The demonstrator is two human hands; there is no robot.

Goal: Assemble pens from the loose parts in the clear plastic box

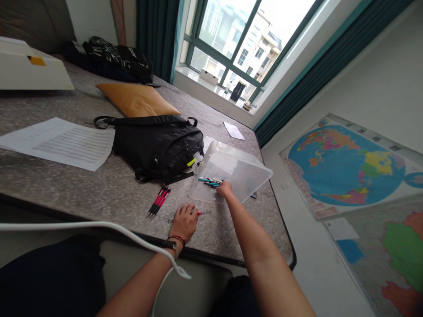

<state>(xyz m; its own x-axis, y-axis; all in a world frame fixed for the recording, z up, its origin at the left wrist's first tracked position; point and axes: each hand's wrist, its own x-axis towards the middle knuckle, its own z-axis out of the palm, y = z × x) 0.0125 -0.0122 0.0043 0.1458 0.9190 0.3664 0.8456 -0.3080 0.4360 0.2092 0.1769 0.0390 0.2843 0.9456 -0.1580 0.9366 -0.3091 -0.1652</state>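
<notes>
My left hand [185, 221] rests on the grey patterned surface near its front edge. Its fingers are curled over a red pen [198, 213], of which only an end shows. Left of it, several red-and-black pens [159, 202] lie side by side in a row. My right hand [225, 188] reaches into a clear plastic box [244, 169] that is tipped with its opening towards me. Its fingers are closed beside several blue, black and white pens [209, 181] in there; what they pinch is hidden.
A black backpack [158, 147] lies behind the red-and-black pens, touching the box's side. Further off are printed paper [66, 143], a tan envelope [139, 99], dark clothing [109, 57] and a white box [33, 68]. A white cable [109, 225] crosses in front of my left wrist.
</notes>
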